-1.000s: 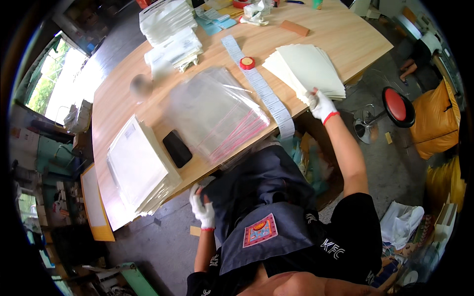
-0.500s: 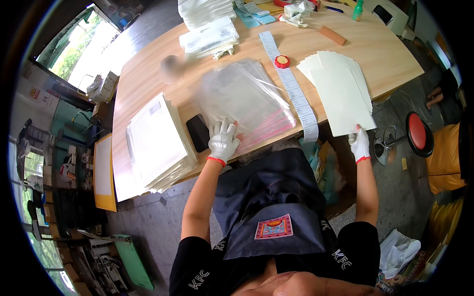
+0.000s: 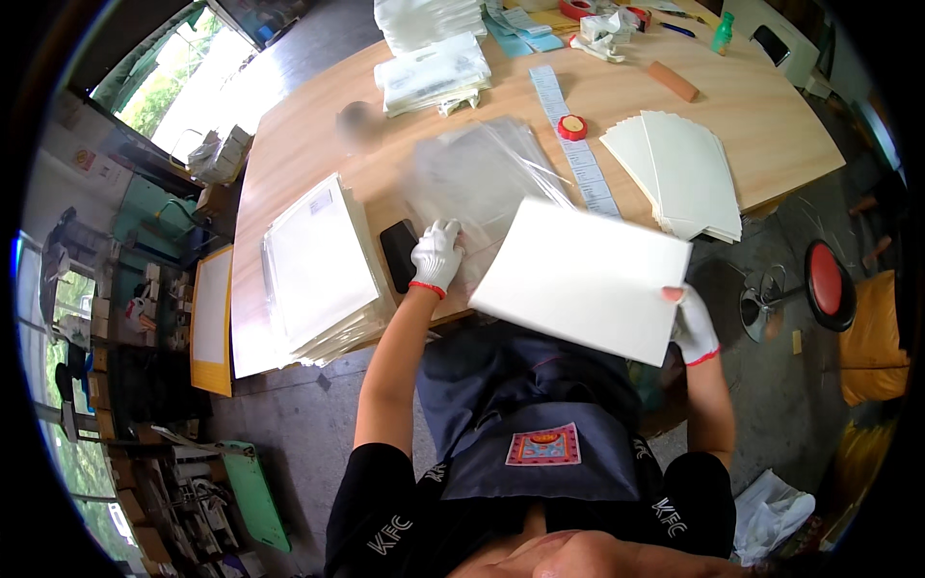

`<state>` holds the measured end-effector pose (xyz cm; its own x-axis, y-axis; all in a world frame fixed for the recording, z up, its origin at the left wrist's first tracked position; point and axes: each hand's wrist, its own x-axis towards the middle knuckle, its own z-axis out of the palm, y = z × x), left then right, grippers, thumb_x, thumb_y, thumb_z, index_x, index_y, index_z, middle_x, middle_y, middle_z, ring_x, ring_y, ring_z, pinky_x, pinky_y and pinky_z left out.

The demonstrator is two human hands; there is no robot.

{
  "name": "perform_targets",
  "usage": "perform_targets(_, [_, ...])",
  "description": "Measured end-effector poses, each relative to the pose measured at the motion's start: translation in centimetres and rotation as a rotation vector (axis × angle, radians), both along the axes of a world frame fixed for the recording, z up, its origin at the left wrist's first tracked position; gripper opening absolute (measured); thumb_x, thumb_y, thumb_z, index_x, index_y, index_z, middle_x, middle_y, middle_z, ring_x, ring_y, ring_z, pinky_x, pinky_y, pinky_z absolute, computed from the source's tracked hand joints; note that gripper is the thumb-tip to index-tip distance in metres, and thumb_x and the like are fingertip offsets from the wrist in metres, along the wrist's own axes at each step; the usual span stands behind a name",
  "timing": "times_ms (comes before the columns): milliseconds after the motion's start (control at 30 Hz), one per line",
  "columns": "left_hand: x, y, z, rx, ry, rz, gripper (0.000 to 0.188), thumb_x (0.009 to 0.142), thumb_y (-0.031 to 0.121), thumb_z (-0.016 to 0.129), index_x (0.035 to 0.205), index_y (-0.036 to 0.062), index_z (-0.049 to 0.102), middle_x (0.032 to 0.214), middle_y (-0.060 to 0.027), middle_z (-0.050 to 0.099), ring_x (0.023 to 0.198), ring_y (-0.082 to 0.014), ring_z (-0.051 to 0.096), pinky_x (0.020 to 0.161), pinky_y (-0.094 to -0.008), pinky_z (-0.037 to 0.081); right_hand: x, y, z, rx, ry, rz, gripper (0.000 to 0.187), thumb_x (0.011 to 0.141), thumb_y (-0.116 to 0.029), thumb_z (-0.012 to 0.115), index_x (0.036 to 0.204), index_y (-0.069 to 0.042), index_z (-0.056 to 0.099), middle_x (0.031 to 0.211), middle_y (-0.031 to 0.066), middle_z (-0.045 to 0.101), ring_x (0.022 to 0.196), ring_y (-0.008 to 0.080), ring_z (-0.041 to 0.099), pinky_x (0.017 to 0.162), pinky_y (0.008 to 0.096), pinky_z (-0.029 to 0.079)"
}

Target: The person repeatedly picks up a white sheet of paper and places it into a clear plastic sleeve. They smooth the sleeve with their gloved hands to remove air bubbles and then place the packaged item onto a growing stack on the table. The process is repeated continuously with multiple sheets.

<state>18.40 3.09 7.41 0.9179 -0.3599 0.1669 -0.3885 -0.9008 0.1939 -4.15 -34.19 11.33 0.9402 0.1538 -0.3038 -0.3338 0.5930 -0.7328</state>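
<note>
My right hand (image 3: 693,326), in a white glove with a red cuff, grips the right edge of a white card sheet (image 3: 581,279), thumb on top. The sheet is tilted above the table's near edge and covers part of the clear plastic bags (image 3: 474,169). At the near left corner of those bags, my gloved left hand (image 3: 437,255) rests with its fingers curled onto the plastic. Just left of it lies a black phone (image 3: 398,252). A fanned stack of white card sheets (image 3: 689,173) lies on the right of the table.
Left on the table sits a pile of bagged white sheets (image 3: 323,255). A strip of labels (image 3: 551,94) runs under a red round tape roll (image 3: 572,127). Farther back are white packets (image 3: 434,72), a brown block (image 3: 673,81) and a green bottle (image 3: 722,35). A red stool (image 3: 826,279) stands right.
My right hand has taken a card sheet off the stack and swung it left, over the bags. The fingers of my left hand have curled in at the bags' corner.
</note>
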Motion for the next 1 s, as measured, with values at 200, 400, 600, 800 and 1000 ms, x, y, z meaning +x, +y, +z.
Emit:
perform_targets(200, [-1.3,0.7,0.0,-0.198,-0.095,0.001,0.022,0.068,0.006,0.057,0.088,0.0136,0.06,0.091,-0.0076,0.058,0.092,-0.0291,0.056,0.068,-0.0403,0.049,2.8,4.5,-4.9,-0.014,0.072,-0.155,0.035,0.082,-0.015,0.055,0.113,0.0,0.052,0.095,0.006,0.062,0.07,0.012,0.061,0.054,0.0231,0.048])
perform_targets(400, [-2.8,0.7,1.5,-0.344,-0.161,0.097,0.017,0.069,0.003,0.055,0.082,0.0122,0.061,0.081,-0.0091,0.058,0.064,-0.0274,0.058,0.057,-0.0377,0.047,3.8,7.6,-5.8,0.096,0.207,-0.412,0.024,0.084,-0.008,0.052,0.107,-0.003,0.053,0.089,0.004,0.061,0.068,0.0116,0.059,0.048,0.0215,0.044])
perform_targets(600, [-6.7,-0.7,0.4,-0.567,-0.14,-0.094,0.041,0.064,-0.008,0.052,0.099,0.0098,0.06,0.097,-0.01,0.058,0.087,-0.0294,0.059,0.068,-0.0344,0.049,1.9,9.9,-6.8,0.133,0.112,-0.377,0.012,0.09,-0.014,0.05,0.095,-0.004,0.053,0.08,0.0058,0.059,0.056,0.0124,0.055,0.042,0.0242,0.04])
perform_targets(800, [-7.9,-5.3,-2.5,-1.605,-0.049,0.517,0.049,0.079,0.0,0.05,0.127,0.0072,0.043,0.109,-0.0125,0.057,0.088,-0.0233,0.062,0.069,-0.0301,0.053,0.9,10.5,-5.6,0.08,-0.048,-0.223,0.017,0.091,-0.013,0.049,0.102,-0.001,0.053,0.087,0.0065,0.06,0.062,0.0139,0.058,0.046,0.0244,0.042])
perform_targets(1000, [-7.1,-4.5,-1.0,-1.866,0.701,0.421,0.02,0.09,0.009,0.049,0.106,-0.0012,0.056,0.085,-0.0052,0.064,0.075,-0.014,0.061,0.071,-0.0255,0.05,3.4,9.8,-3.8,-0.03,0.017,-0.215,0.018,0.089,-0.019,0.054,0.095,-0.002,0.052,0.07,0.0076,0.059,0.045,0.015,0.054,0.037,0.0258,0.038])
